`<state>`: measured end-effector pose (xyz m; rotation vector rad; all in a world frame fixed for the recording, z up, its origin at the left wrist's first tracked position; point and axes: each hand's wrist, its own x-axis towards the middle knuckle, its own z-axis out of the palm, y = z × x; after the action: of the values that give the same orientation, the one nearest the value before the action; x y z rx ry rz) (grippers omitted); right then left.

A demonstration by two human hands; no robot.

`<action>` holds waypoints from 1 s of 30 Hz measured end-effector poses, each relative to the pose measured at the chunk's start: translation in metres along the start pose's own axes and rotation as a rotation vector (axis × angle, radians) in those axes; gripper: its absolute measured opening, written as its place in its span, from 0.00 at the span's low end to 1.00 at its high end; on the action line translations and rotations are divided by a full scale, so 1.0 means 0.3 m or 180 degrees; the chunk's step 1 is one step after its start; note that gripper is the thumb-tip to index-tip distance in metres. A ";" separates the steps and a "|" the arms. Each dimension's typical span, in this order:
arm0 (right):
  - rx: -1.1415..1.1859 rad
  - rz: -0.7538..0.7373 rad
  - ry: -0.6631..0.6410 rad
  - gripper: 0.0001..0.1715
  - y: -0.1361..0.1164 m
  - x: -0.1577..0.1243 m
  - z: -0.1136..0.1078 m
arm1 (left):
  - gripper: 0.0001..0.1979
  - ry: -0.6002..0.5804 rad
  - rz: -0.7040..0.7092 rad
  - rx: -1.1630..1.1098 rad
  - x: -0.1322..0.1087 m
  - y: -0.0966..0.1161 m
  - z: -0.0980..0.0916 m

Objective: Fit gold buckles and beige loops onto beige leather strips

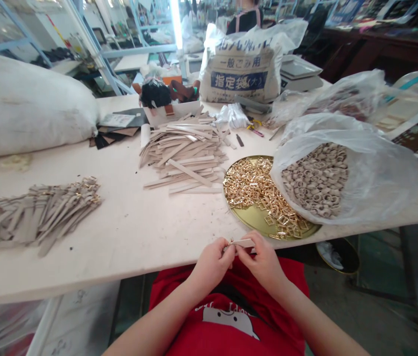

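Above my lap, my left hand [211, 264] and my right hand [261, 262] pinch a short beige leather strap [244, 243] between their fingertips. A small gold buckle [229, 243] sits at its left end, partly hidden by my fingers. Just beyond my hands lies a round brass tray [257, 221] heaped with gold buckles. A plastic bag of beige rings [314, 180] rests on the tray's right side. Loose beige straps [183, 153] lie piled at the table's middle, and straps with gold buckles [38, 215] form a heap to the left.
The white table [127, 247] has its front edge against me. A white sack [23, 106] lies at left, and a printed bag [242, 69] stands at the back beside a scale [298, 73]. Clear plastic bags [327, 99] crowd the right. A person [246, 17] stands beyond.
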<state>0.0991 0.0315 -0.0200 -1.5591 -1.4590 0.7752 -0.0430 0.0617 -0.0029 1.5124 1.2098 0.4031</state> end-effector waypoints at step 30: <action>-0.2404 0.0560 0.0573 0.08 0.290 0.409 -0.546 | 0.15 -0.0132 0.0196 -0.0118 0.092 0.043 -0.004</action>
<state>0.2991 0.1285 -0.0098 -2.2716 -1.5803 0.1482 -0.0264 0.0871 -0.0008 1.5219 1.1197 0.4307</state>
